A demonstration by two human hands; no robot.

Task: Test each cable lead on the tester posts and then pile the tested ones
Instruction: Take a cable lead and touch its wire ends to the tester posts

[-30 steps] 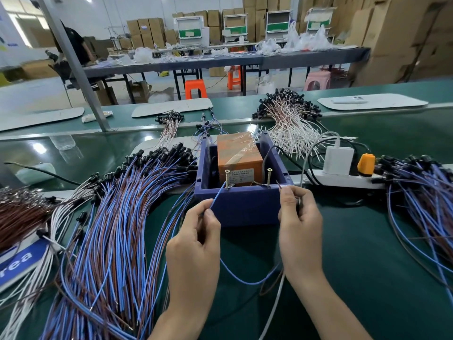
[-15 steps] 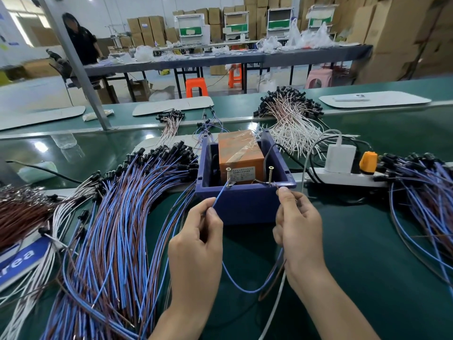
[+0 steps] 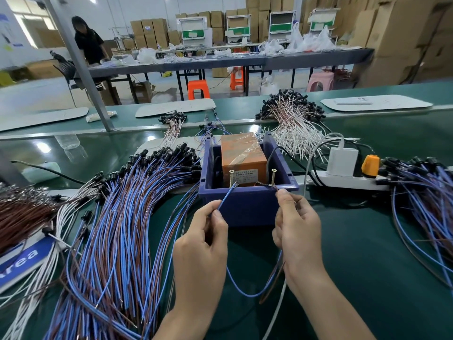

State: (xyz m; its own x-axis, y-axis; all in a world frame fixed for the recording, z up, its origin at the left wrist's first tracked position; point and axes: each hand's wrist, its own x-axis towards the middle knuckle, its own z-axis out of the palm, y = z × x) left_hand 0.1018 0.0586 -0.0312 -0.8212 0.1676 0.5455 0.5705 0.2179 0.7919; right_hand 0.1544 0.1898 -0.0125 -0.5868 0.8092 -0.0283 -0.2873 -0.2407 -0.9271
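Head view: left hand (image 3: 203, 241) pinches the blue lead (image 3: 226, 196) just in front of the tester box (image 3: 247, 209), tip on its left post (image 3: 231, 179), right hand (image 3: 296, 231) pinches the brown lead (image 3: 270, 287) at its right post (image 3: 273, 177) (contact partly hidden); best to press both tips firmly, hands steady.

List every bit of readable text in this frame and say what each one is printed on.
"Area": white letters on the blue sign at the left edge of the table.
White label on the orange box: printed lines, too small to read.
Labels on the stacked cartons at the back: too small to read.
Wall notices at the top left: blurred, unreadable.
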